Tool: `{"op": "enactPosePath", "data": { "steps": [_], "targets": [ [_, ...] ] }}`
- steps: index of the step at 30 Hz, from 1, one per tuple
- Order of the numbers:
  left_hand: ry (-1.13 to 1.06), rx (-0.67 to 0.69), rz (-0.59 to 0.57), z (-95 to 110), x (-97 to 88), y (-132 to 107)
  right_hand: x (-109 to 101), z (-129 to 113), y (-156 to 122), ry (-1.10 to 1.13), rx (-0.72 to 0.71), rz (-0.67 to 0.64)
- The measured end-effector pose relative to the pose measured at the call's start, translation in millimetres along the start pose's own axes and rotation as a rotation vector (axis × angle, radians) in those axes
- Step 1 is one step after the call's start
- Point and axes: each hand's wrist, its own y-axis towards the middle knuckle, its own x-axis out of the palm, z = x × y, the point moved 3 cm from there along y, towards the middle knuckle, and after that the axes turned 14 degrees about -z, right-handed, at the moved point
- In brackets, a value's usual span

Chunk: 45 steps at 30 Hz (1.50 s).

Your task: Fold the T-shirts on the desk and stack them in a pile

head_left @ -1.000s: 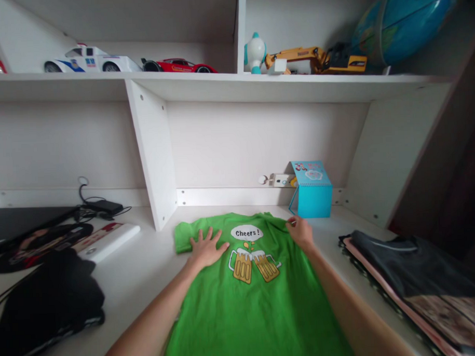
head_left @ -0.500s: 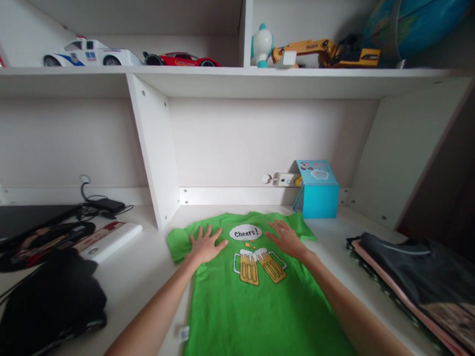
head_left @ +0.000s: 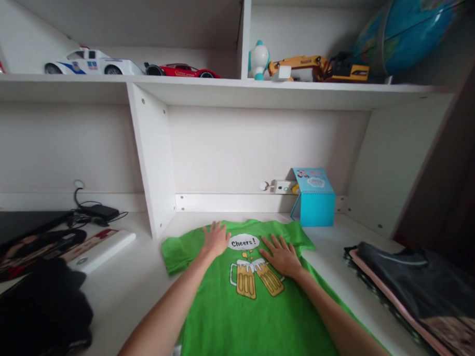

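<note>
A green T-shirt point(head_left: 242, 318) with a "Cheers!" bubble and two beer mugs printed on it lies spread on the white desk point(head_left: 128, 285). My left hand point(head_left: 215, 238) rests flat on the shirt near its collar, just left of the bubble, fingers stretched out. My right hand point(head_left: 281, 256) lies flat to the right of the mugs, fingers spread. Both palms press on the cloth and hold nothing.
A blue box point(head_left: 314, 197) stands behind the shirt at the wall. Folded dark clothes point(head_left: 416, 286) are stacked on the right. A black garment point(head_left: 35, 315), a white flat device point(head_left: 99, 247) and cables lie on the left. Toy cars, a toy excavator and a globe point(head_left: 407, 26) sit on the upper shelf.
My right hand let go of the shirt's right shoulder and came inward to lie flat by the mugs. My left hand slid up toward the collar.
</note>
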Motion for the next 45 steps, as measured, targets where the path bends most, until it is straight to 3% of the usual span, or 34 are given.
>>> {"op": "enactPosePath", "data": {
  "steps": [2,6,13,16,20,24,27,36,45],
  "targets": [
    [-0.023,0.052,-0.009,6.0,9.3,13.3,-0.4,-1.0,-0.2,-0.003,-0.001,0.002],
    [-0.071,-0.017,-0.067,-3.2,25.9,29.1,-0.6,-2.3,-1.8,0.018,0.034,-0.013],
    [-0.049,-0.05,-0.067,-14.1,28.7,31.5,-20.5,-0.5,-4.6,0.033,0.089,-0.139],
    [-0.054,-0.051,-0.048,-13.1,30.2,32.7,-37.9,-3.3,12.0,0.047,0.084,-0.135],
    [-0.064,-0.042,-0.046,-12.4,30.8,33.0,-51.7,-20.8,51.5,0.053,0.019,-0.026],
    [-0.057,-0.033,-0.068,-12.6,30.5,32.2,-39.3,-36.5,83.7,0.049,-0.063,-0.003],
    [-0.048,-0.037,-0.081,-12.7,30.3,32.4,-23.5,-35.2,94.0,0.055,-0.064,-0.03],
    [-0.069,-0.105,-0.141,-18.1,25.2,36.9,-12.8,-24.3,102.4,0.102,0.01,-0.069],
    [-0.036,-0.141,-0.107,-18.9,27.6,38.0,-10.8,-17.8,104.5,0.138,0.061,-0.031]
  ]
}}
